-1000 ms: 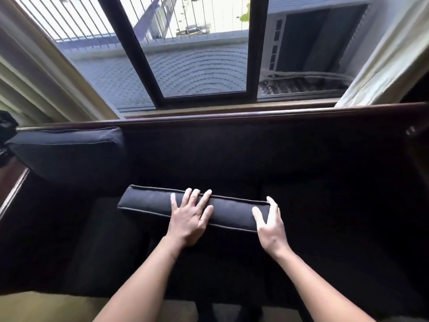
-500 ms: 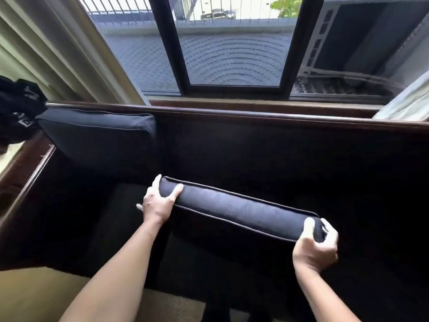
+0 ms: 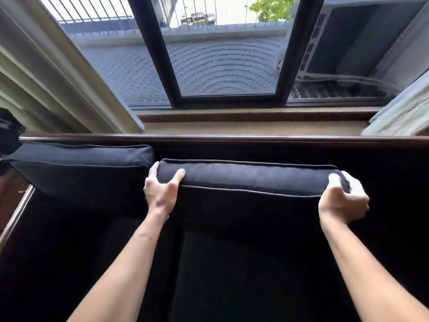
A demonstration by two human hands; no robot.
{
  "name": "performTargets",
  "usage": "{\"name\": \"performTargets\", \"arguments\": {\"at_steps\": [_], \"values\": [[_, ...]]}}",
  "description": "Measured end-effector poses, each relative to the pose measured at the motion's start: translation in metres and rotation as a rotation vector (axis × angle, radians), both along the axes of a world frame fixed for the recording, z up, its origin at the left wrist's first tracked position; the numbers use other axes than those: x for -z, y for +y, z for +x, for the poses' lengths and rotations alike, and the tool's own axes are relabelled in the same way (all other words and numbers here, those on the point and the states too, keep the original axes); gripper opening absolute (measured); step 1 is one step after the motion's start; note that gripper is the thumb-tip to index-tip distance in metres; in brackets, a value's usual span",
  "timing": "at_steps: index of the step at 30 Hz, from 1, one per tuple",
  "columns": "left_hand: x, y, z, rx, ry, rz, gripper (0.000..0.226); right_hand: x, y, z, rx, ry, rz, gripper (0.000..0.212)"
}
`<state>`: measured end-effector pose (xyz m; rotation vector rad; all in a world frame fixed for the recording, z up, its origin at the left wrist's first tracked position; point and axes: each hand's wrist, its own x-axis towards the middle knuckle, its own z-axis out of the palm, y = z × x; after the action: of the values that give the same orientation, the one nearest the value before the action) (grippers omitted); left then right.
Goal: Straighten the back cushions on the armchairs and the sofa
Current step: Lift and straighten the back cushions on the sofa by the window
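Against the sofa's wooden back rail (image 3: 232, 137), the dark back cushion (image 3: 250, 180) stands upright, just right of a second cushion (image 3: 81, 163) that leans on the same rail, the two nearly touching at their top corners. Both forearms reach forward and slightly apart: the left hand (image 3: 161, 189) clamps the cushion's left end, thumb on the front face and fingers wrapped behind, while the right hand (image 3: 343, 196) grips the right end the same way, knuckles bent, wrist straight
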<state>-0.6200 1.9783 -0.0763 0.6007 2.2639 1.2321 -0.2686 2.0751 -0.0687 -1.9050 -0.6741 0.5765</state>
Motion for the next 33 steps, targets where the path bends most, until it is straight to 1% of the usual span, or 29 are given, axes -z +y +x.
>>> {"name": "performTargets", "arguments": {"at_steps": [2,5,8,9,11,13,15,17,20,22,25,27,30,33], "values": [[0.003,0.019,-0.012,0.044,0.032,-0.019,0.088,0.003,0.029,-0.012,-0.039,-0.007,0.006,0.048],[0.019,0.040,-0.029,0.117,0.050,-0.094,0.096,0.021,0.054,-0.031,-0.170,-0.056,-0.063,0.050],[0.043,0.051,-0.040,0.262,0.062,-0.296,0.108,0.049,0.059,-0.052,-0.350,-0.152,-0.173,0.058],[0.051,0.053,-0.042,0.290,0.078,-0.353,0.113,0.059,0.058,-0.057,-0.398,-0.177,-0.175,0.062],[0.066,0.058,-0.042,0.308,0.161,-0.397,0.116,0.071,0.060,-0.062,-0.449,-0.218,-0.150,0.068],[0.073,0.059,-0.038,0.306,0.261,-0.435,0.109,0.076,0.067,-0.063,-0.461,-0.281,-0.145,0.066],[0.077,0.060,-0.032,0.319,0.335,-0.453,0.096,0.078,0.069,-0.064,-0.486,-0.339,-0.110,0.060],[0.080,0.058,-0.026,0.369,0.412,-0.478,0.084,0.078,0.069,-0.064,-0.521,-0.379,-0.121,0.057],[0.077,0.048,-0.014,0.438,0.528,-0.510,0.077,0.077,0.067,-0.053,-0.596,-0.408,-0.154,0.057],[0.073,0.047,0.000,0.472,0.564,-0.488,0.072,0.076,0.064,-0.044,-0.663,-0.387,-0.174,0.055],[0.065,0.045,0.050,0.565,0.577,-0.383,0.061,0.069,0.041,-0.014,-0.783,-0.333,-0.161,0.058],[0.064,0.043,0.095,0.621,0.559,-0.297,0.060,0.068,0.019,0.014,-0.825,-0.305,-0.155,0.057],[0.064,0.032,0.175,0.667,0.569,-0.145,0.058,0.071,-0.015,0.071,-0.817,-0.262,-0.197,0.055],[0.075,0.011,0.267,0.679,0.539,-0.032,0.054,0.085,-0.042,0.150,-0.818,-0.304,-0.272,0.053]]}}
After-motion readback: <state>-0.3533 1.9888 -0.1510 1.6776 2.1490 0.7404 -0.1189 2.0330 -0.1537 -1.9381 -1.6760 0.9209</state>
